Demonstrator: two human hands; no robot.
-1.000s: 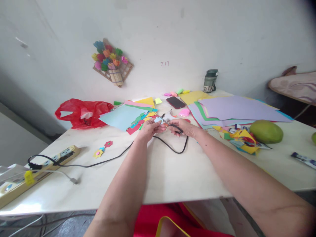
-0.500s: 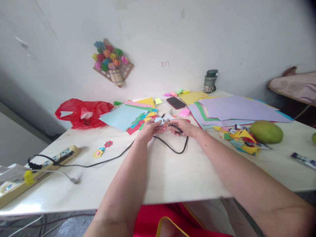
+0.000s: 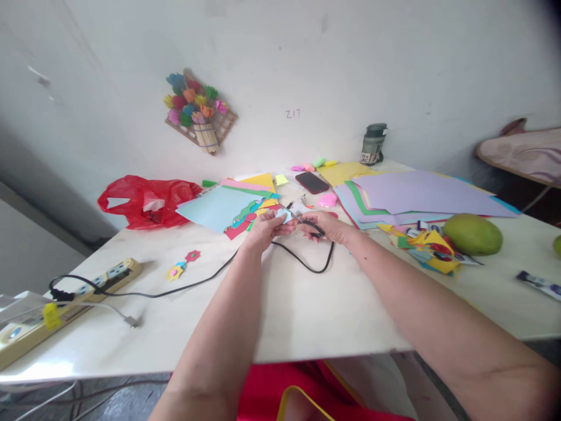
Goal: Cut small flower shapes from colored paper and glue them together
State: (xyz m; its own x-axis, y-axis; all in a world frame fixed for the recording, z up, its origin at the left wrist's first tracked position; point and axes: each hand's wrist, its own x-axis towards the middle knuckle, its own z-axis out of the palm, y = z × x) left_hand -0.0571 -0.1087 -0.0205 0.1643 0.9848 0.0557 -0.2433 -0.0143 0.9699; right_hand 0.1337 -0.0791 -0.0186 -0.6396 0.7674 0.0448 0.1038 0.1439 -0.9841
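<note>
Right hand grasps scissors pointing toward ten o'clock, beside pale-blue paper pinched in the left hand at nine o'clock from it, an arrangement scarcely changed over half a second, suggesting the cutting remains unfinished.

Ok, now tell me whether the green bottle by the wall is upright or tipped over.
Upright: the green bottle stands with its dark lid at the top.
</note>
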